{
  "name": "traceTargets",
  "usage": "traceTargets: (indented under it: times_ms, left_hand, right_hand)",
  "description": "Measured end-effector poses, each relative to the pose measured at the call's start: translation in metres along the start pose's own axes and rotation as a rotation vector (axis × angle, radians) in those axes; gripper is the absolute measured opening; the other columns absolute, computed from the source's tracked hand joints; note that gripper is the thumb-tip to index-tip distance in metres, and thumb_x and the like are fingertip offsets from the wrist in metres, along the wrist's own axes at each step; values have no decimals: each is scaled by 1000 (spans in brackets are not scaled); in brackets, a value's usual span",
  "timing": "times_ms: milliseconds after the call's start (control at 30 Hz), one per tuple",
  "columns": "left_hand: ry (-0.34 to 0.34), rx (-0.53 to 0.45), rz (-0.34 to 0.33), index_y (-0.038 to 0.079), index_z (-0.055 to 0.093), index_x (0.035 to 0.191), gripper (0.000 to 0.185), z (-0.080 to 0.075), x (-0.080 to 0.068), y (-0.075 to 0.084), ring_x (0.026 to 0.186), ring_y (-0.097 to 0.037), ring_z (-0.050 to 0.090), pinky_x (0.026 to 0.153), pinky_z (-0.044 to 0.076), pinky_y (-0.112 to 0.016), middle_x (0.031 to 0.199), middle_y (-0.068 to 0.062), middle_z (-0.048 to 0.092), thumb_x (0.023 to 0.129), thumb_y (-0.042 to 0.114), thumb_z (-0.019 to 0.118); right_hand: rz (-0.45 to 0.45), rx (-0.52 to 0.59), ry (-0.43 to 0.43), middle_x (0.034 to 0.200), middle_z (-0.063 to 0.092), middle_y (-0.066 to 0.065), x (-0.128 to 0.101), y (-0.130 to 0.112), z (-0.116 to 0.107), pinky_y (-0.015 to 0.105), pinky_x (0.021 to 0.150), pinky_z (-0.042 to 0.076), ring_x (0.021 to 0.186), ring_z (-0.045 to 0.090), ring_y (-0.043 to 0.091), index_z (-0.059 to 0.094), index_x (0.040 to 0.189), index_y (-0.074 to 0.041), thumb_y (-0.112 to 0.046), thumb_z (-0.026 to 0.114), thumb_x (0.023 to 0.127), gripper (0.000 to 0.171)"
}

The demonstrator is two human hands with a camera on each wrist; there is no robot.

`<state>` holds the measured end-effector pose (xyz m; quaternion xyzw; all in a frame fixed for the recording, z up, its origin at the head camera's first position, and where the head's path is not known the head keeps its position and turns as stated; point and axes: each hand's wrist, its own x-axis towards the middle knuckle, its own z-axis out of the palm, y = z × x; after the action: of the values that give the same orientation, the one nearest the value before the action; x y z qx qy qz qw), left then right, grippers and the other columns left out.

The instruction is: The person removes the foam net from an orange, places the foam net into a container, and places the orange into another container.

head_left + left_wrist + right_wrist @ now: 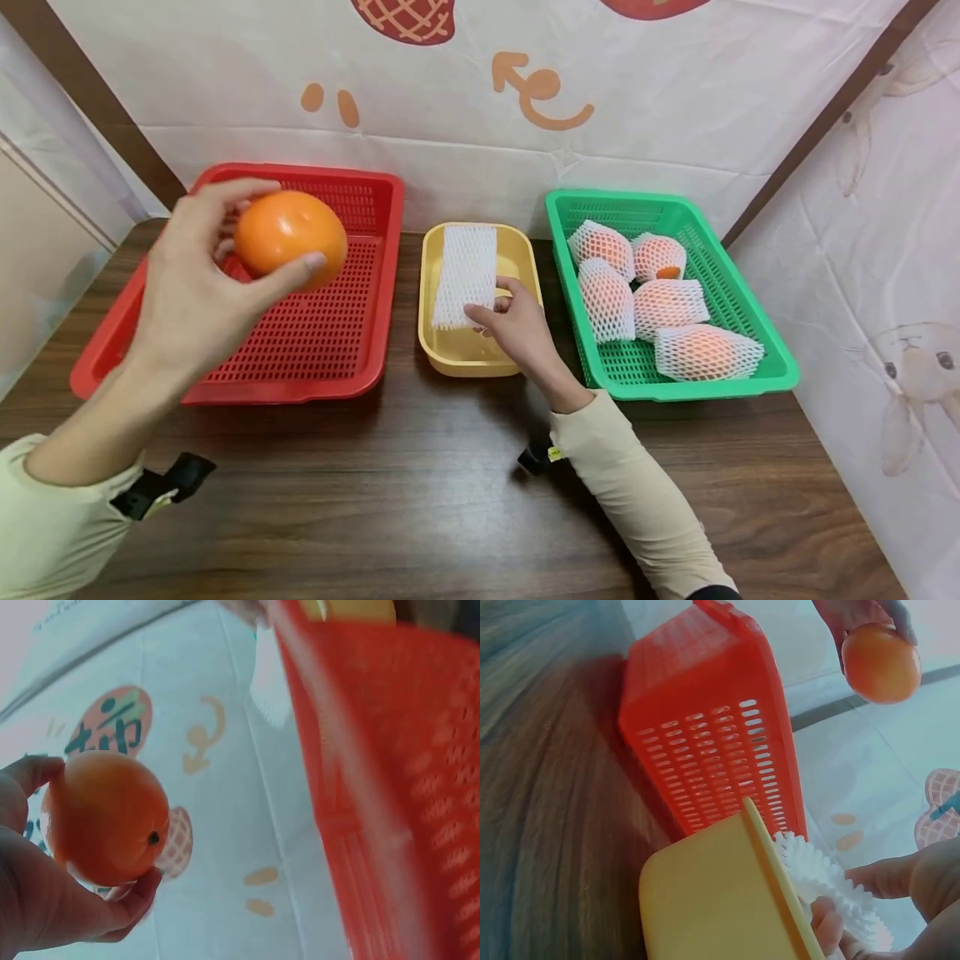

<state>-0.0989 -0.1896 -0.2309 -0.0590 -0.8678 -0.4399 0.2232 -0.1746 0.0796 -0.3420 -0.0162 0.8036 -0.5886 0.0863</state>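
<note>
Orange and bare, the fruit (291, 238) sits pinched between thumb and curled fingers (298, 268) of the left hand (197, 287), raised above the red basket (370, 367), which holds nothing else. Across the dark wood desk (420, 492), the right hand (517, 327) pinches the near end of the white foam net sleeve (465, 273) lying in the yellow tray (450, 354). Further right, the green basket (765, 333) already carries five netted oranges (663, 307); by my reckoning this last one is yet to be sleeved.
</note>
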Motion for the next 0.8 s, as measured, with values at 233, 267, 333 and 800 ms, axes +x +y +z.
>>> traceTargets:
  times_ms: [233,267,333,800]
  left_hand:
    - [7,4,-132,22,49,134,59,-13,34,-8,94,-15,47,77,37,-23,120,-2,48,82,29,75]
    - [-4,19,-150,22,48,135,59,-13,39,-10,96,-16,46,78,37,-24,122,-3,48,82,31,74]
    - [-25,51,-187,23,46,137,61,-13,49,-16,101,-18,45,80,38,-26,126,-4,47,83,35,72]
    - [-114,255,-278,3,32,141,79,-3,113,-59,116,-34,42,89,40,-45,132,-20,40,84,46,64]
  right_hand:
    - [79,24,-13,93,67,15,12,-3,10,43,78,54,86,67,35,43,133,-2,-12,73,86,56]
    - [89,18,-17,94,66,15,14,-3,11,42,78,54,86,67,35,42,133,-2,-11,72,86,57]
    - [112,-6,-15,95,66,14,18,-2,12,41,78,54,86,68,32,42,134,-3,-12,73,85,59]
    - [152,-155,-43,96,63,13,37,5,17,35,72,53,81,68,27,38,140,0,-13,74,84,67]
